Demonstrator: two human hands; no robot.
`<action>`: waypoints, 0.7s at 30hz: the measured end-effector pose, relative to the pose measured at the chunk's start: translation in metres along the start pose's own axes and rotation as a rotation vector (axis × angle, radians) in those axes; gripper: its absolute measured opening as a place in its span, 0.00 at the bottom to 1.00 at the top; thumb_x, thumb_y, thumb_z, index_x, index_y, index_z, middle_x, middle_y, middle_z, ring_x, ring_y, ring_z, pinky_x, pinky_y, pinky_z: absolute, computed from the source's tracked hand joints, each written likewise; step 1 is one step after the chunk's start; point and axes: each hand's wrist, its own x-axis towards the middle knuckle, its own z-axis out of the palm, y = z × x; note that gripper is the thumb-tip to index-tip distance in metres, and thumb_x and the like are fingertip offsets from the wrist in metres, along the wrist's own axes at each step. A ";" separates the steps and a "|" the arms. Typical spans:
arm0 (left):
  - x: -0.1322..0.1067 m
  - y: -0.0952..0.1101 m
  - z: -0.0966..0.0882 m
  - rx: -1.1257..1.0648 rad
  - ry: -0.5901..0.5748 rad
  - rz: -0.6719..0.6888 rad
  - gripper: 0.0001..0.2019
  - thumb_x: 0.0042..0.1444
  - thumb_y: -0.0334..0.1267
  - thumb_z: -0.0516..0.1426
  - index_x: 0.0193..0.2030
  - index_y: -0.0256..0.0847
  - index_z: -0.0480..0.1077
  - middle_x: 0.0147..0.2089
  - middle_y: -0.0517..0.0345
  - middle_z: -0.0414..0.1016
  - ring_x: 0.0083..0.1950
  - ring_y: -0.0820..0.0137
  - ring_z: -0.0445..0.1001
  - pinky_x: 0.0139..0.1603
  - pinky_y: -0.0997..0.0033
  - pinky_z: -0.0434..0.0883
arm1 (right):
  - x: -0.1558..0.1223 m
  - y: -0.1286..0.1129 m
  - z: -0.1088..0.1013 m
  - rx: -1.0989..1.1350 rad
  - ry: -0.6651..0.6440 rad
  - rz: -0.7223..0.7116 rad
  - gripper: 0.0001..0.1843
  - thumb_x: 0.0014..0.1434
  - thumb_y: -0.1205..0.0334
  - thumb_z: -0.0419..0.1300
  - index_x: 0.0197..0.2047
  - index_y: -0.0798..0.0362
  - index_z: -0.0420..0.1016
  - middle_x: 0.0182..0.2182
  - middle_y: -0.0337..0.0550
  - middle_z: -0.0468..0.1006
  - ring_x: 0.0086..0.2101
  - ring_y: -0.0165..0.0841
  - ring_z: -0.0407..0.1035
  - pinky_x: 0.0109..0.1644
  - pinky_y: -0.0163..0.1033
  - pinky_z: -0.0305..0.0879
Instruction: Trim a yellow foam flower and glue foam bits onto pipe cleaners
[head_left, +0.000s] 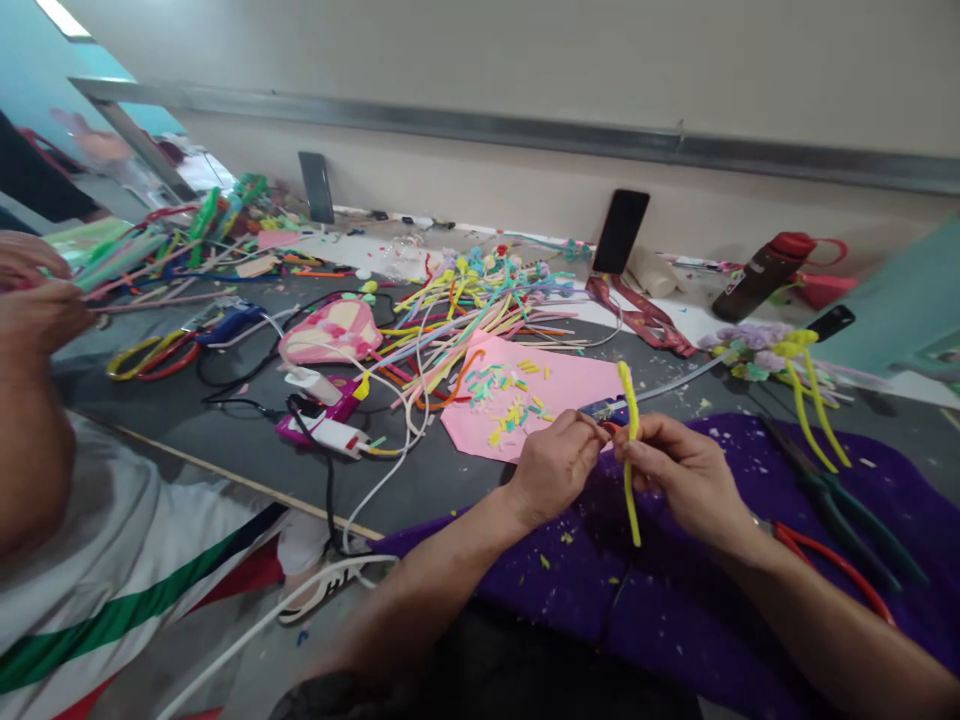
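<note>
My right hand [686, 478] pinches a yellow pipe cleaner [631, 480] that stands nearly upright, its upper part thicker and fuzzier than its lower end. Close beside it, my left hand [559, 460] is closed, its fingertips near the stem; what they hold is hidden. A blue tool [606, 408], perhaps a glue gun, lies just behind my hands with a pale stick or cord running right. Short cut pieces of yellow and teal pipe cleaner [514, 410] lie on a pink sheet [585, 370] to the left. Purple cloth [555, 590] spreads under my hands.
Green-handled pliers [844, 510] and a red-handled tool [832, 570] lie right. Bundled pipe cleaners [465, 310], a purple power strip [337, 408] with cables and a pink heart-shaped piece [330, 332] sit left. A phone [621, 232] and bottle [765, 275] stand behind. Another person's hand [34, 300] works far left.
</note>
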 end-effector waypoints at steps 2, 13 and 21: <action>0.003 -0.002 -0.007 -0.029 0.018 -0.042 0.08 0.58 0.30 0.52 0.35 0.39 0.73 0.36 0.54 0.75 0.40 0.71 0.74 0.42 0.72 0.71 | 0.001 0.002 -0.001 0.009 -0.003 0.013 0.06 0.58 0.58 0.61 0.35 0.51 0.73 0.24 0.35 0.69 0.20 0.24 0.62 0.23 0.30 0.58; 0.011 -0.006 -0.026 -0.269 -0.011 -0.493 0.10 0.49 0.41 0.63 0.23 0.38 0.70 0.24 0.61 0.70 0.25 0.75 0.67 0.27 0.76 0.63 | 0.020 0.004 -0.002 0.012 -0.051 0.092 0.09 0.57 0.56 0.62 0.31 0.53 0.71 0.19 0.32 0.67 0.19 0.23 0.59 0.23 0.30 0.54; 0.013 -0.003 -0.019 -0.419 -0.059 -0.634 0.10 0.53 0.39 0.59 0.41 0.40 0.76 0.36 0.56 0.77 0.28 0.75 0.70 0.30 0.74 0.67 | 0.020 0.013 0.001 0.236 -0.131 0.285 0.12 0.54 0.54 0.63 0.28 0.55 0.70 0.21 0.33 0.68 0.18 0.22 0.58 0.22 0.30 0.52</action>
